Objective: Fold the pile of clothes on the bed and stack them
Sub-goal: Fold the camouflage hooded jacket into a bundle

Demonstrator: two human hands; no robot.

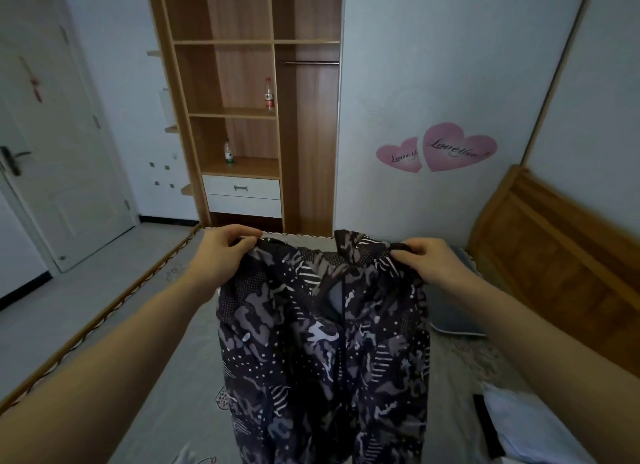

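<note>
I hold up a dark camouflage-patterned garment (322, 342) with grey, white and black patches over the bed (166, 377). My left hand (221, 252) pinches its top left corner. My right hand (429, 259) pinches the top right corner. The cloth hangs down between my arms, a dark drawstring dangling along its middle, and its lower end runs out of view at the bottom. A white garment (526, 429) with a black piece (485, 425) beside it lies on the bed at the lower right.
A grey-blue pillow (450, 314) lies at the wooden headboard (554, 252) on the right. Beyond the bed stands an open wooden wardrobe (242, 117) with two bottles and white drawers. A white door (52, 152) is at the left, floor beside the bed.
</note>
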